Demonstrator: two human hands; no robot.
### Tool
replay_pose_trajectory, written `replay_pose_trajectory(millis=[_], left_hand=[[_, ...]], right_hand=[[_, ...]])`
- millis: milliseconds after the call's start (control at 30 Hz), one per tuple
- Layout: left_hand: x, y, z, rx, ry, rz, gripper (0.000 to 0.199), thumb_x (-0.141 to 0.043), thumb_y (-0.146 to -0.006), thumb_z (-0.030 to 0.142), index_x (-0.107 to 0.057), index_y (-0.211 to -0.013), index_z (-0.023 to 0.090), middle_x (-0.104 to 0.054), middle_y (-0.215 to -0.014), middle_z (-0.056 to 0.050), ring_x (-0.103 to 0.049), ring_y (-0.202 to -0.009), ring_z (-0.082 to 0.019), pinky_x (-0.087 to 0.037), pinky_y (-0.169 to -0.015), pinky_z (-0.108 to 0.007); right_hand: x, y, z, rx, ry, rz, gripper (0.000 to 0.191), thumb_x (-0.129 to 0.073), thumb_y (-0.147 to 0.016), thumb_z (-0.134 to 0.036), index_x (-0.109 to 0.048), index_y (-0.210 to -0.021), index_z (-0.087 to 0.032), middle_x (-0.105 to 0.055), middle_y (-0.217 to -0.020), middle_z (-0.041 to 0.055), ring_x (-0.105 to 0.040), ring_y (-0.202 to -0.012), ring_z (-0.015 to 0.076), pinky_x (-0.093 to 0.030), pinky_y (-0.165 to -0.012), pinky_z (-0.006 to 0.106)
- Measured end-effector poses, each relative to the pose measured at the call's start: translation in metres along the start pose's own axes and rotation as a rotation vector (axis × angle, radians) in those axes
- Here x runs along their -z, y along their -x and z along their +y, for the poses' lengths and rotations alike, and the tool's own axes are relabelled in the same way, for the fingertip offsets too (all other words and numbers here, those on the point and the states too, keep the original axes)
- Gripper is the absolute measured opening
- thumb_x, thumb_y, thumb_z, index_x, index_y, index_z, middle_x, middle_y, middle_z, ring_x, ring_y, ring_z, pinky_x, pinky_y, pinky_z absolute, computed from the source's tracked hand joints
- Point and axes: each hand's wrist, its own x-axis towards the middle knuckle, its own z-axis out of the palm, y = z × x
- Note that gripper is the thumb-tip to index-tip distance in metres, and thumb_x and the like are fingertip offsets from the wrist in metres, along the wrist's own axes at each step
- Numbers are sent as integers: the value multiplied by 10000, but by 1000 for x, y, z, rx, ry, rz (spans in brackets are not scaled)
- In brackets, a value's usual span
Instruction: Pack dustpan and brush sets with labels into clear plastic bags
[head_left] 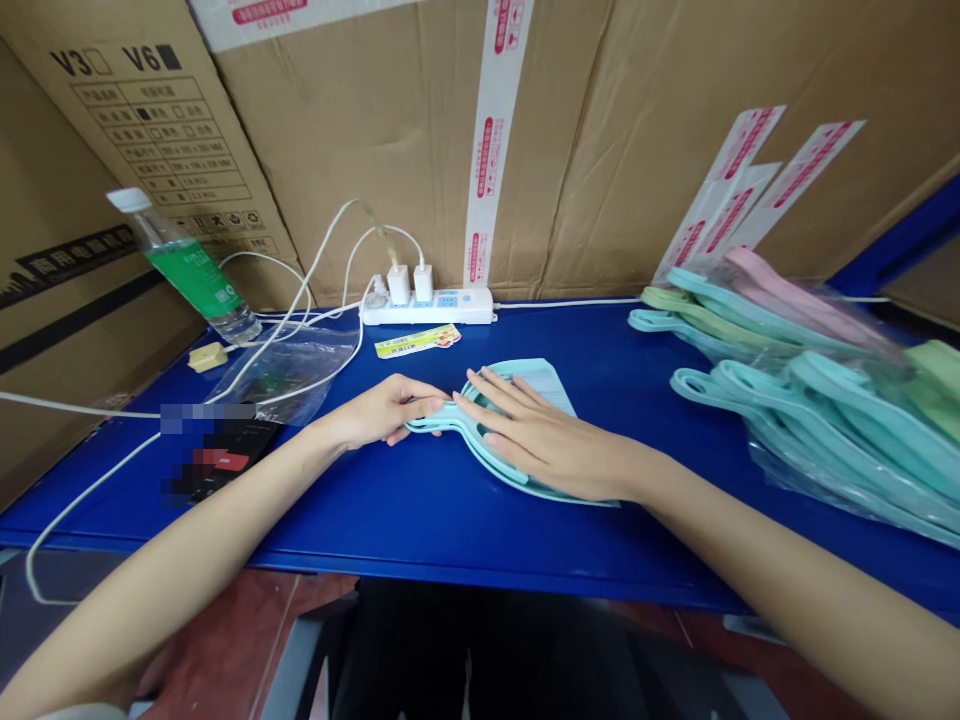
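A light teal plastic item (480, 450) with a round body and a looped handle lies flat on the blue table (360, 520). Its handle points left, and the fingers of my left hand (386, 410) are closed around the handle's end. My right hand (540, 440) lies spread flat over the round body, fingers pointing left, and hides much of it. A ribbed, pale teal flat part (553, 382) shows beyond my right hand, at the item's far right side.
Plastic-wrapped teal, green and pink handled items (832, 400) are piled on the right. Behind stand a white power strip (442, 307) and cardboard boxes (390, 130). On the left are a tilted bottle (195, 275), white cables, a clear bag (315, 360) and a dark object (232, 455).
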Motion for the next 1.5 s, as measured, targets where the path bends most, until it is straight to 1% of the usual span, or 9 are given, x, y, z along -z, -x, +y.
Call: replay_pose_trajectory(millis=[300, 567, 667, 767, 867, 967, 1133, 1267, 1500], left_hand=[[-4, 3, 2, -14, -103, 38, 319, -577, -888, 440, -670, -896, 135, -459, -604, 63, -334, -392, -33, -257, -347, -156], [-2, 3, 3, -8, -155, 1, 371, -490, -910, 408, -685, -1055, 128, -439, -621, 55, -302, -451, -63, -249, -415, -187], [0, 4, 5, -42, -224, 12, 346, -476, -895, 397, -686, -1000, 142, -510, -679, 24, -379, -553, -90, -316, -495, -193], [4, 6, 7, -57, -299, 14, 311, -459, -881, 398, -655, -895, 158, -562, -747, 0, -448, -668, -119, -380, -599, -210], [7, 9, 8, -25, -414, 20, 303, -415, -894, 413, -562, -761, 184, -497, -686, 24, -427, -631, -118, -376, -603, -220], [8, 11, 9, 24, -536, 38, 337, -367, -918, 430, -457, -686, 203, -437, -629, 44, -414, -563, -111, -369, -585, -230], [3, 14, 19, 111, -710, 51, 353, -313, -934, 404, -439, -663, 216, -502, -608, 29, -513, -579, -144, -411, -628, -267], [-4, 17, 27, 202, -1019, 114, 369, -293, -950, 335, -538, -701, 217, -649, -709, -12, -639, -732, -201, -450, -701, -300], [-9, 18, 25, 239, -1201, 264, 374, -325, -954, 232, -664, -805, 182, -734, -949, -113, -662, -1019, -298, -490, -834, -373]], right_hand=[[1, -2, 0, 18, 61, -38, 655, -166, -1047, -484, -206, -1605, -143, -55, -1679, 154, 58, -1523, 268, -54, -1222, 585], [1, 1, 15, -50, 33, 62, 853, -228, -964, -730, -208, -1607, -170, -50, -1674, 149, 8, -1528, 309, -102, -1217, 590], [-2, 0, 24, -60, 95, 115, 811, -244, -974, -709, -253, -1598, -190, -102, -1674, 153, -50, -1528, 339, -149, -1198, 633], [-1, 0, 35, -89, 208, 207, 674, -293, -1013, -602, -379, -1553, -208, -280, -1638, 157, -212, -1506, 366, -242, -1172, 649], [4, 0, 43, -81, 295, 289, 494, -328, -1036, -384, -530, -1456, -219, -524, -1504, 140, -481, -1382, 321, -415, -1106, 578], [10, 0, 46, -57, 307, 376, 413, -406, -996, -270, -642, -1333, -226, -676, -1325, 116, -621, -1214, 287, -536, -982, 500], [13, -1, 46, -40, 267, 468, 285, -498, -949, -228, -728, -1116, -245, -739, -1140, 87, -677, -1053, 265, -574, -864, 443], [13, -1, 47, -23, 253, 472, 219, -506, -948, -245, -723, -962, -219, -723, -1062, 99, -684, -974, 256, -575, -814, 415], [10, -3, 43, 40, 221, 446, 236, -497, -965, -323, -704, -1035, -233, -686, -1124, 116, -653, -1052, 270, -553, -907, 461]])
